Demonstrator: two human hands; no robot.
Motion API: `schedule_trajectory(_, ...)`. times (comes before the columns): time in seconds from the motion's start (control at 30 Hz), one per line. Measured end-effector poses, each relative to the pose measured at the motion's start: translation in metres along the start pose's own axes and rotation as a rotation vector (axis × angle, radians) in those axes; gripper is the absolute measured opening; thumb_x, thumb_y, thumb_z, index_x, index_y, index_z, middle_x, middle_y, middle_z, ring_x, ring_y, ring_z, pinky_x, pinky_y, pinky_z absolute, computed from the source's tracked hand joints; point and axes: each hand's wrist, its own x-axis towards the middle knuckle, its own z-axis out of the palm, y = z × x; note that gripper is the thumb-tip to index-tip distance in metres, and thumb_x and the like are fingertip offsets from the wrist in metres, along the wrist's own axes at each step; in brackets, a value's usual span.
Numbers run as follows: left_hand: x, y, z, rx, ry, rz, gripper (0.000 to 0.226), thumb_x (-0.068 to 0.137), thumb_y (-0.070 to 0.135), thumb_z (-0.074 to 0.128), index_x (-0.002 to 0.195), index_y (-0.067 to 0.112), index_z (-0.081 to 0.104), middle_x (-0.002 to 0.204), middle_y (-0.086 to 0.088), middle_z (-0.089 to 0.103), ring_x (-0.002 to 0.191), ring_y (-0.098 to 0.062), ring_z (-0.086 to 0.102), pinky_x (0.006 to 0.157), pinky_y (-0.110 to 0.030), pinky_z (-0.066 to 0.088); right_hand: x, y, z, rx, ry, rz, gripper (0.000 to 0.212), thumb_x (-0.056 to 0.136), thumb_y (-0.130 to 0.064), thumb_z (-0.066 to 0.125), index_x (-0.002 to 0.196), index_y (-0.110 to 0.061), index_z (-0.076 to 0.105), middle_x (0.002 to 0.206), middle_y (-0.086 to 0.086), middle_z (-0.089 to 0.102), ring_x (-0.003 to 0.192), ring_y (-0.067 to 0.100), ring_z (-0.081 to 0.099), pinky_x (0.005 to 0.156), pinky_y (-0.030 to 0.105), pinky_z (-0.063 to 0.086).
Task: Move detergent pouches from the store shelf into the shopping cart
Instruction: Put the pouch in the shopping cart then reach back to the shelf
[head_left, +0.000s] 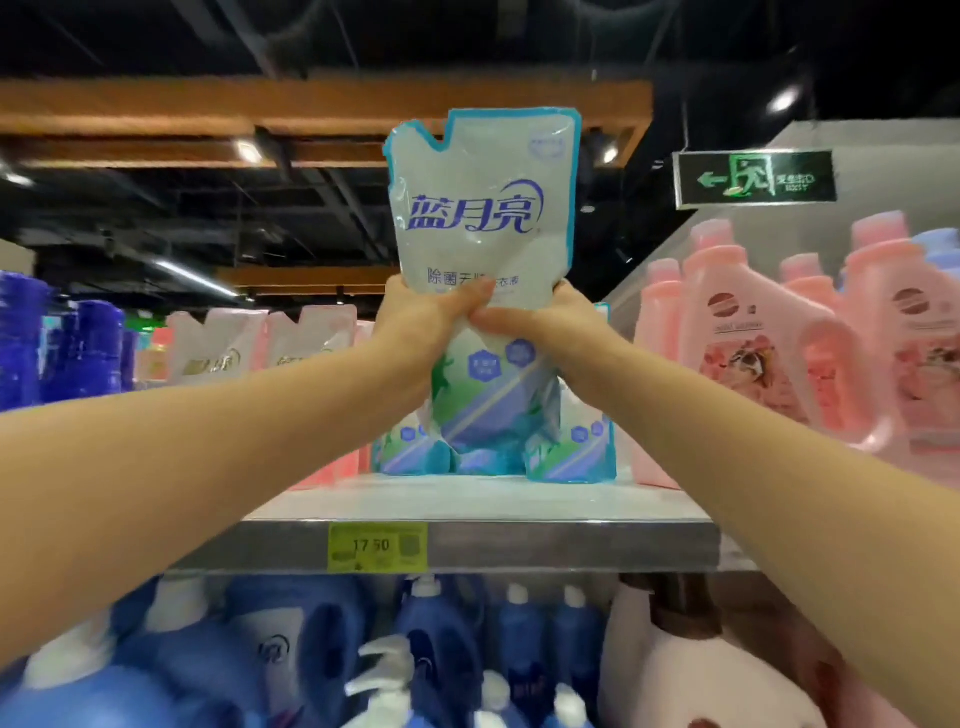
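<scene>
Both left hand (423, 319) and right hand (548, 319) grip the detergent pouch (483, 208) — fingers mostly hidden behind it

Pouch (483, 218) branded 蓝月亮, yellow price tag (377, 546) on shelf edge reading 17.50, green exit sign (754, 178) with left arrow

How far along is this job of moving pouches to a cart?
Nothing shows as done: no cart is in view. In hand: the left hand and right hand grip one pouch at its middle, raised above the shelf. Left: carrying it to the cart, then the other pouches standing on the shelf behind it.
</scene>
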Motion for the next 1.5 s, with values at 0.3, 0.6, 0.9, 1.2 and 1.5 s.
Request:
schedule_trajectory(0.3,0.03,-0.109,-0.024,0.056,0.013,-0.242,0.099,0.032,0.045,0.086,0.121,0.014,0.054,0.104,-0.009,0.069,0.093,-0.029,0.068,0.088,-0.048,0.053,0.025,0.093,0.016,0.005,-0.057,0.197,0.047,0.079,0.005,0.069,0.123,-0.007,0.056,0.106,0.0,0.065,0.075,0.004,0.065,0.067,0.007,0.052)
schedule_trajectory(0.6,0.027,-0.104,-0.06,0.416,-0.36,-0.534,0.063,0.072,0.049,0.072,0.119,0.032,0.033,0.116,0.005,0.057,0.104,-0.021,0.058,0.088,-0.044,0.048,0.014,0.096,0.007,-0.513,-0.232,0.4,0.061,0.077,-0.034,0.075,0.128,-0.021,0.043,0.089,-0.018,0.059,0.076,-0.007,0.061,0.064,0.006,0.043)
schedule_trajectory(0.9,0.019,-0.104,-0.068,0.742,-0.507,-0.486,0.115,0.074,0.028,0.075,0.144,0.039,-0.016,0.089,0.004,0.06,0.074,-0.018,0.069,0.063,-0.033,0.059,-0.013,0.079,0.023,-1.305,-0.375,0.222,0.107,0.084,-0.051,0.058,0.137,-0.04,-0.035,0.129,-0.001,0.046,0.095,0.018,0.052,0.083,0.03,0.045)
schedule_trajectory(1.2,0.052,-0.135,-0.045,0.86,-0.481,-0.509,0.123,0.073,0.021,0.078,0.142,0.039,-0.022,0.096,-0.003,0.057,0.063,-0.018,0.065,0.059,-0.031,0.059,0.038,0.122,0.016,-1.257,-0.485,0.34,0.111,0.086,-0.031,0.063,0.142,-0.026,-0.032,0.111,0.012,0.048,0.086,0.024,0.052,0.07,0.031,0.043)
schedule_trajectory(1.5,0.091,-0.167,-0.039,0.951,-0.48,-0.539,0.123,0.075,0.023,0.077,0.141,0.037,-0.026,0.096,-0.007,0.059,0.065,-0.019,0.066,0.063,-0.032,0.059,0.081,0.162,0.01,-1.182,-0.508,0.37,0.116,0.081,-0.023,0.071,0.144,-0.032,-0.027,0.113,0.015,0.051,0.085,0.025,0.053,0.076,0.033,0.047)
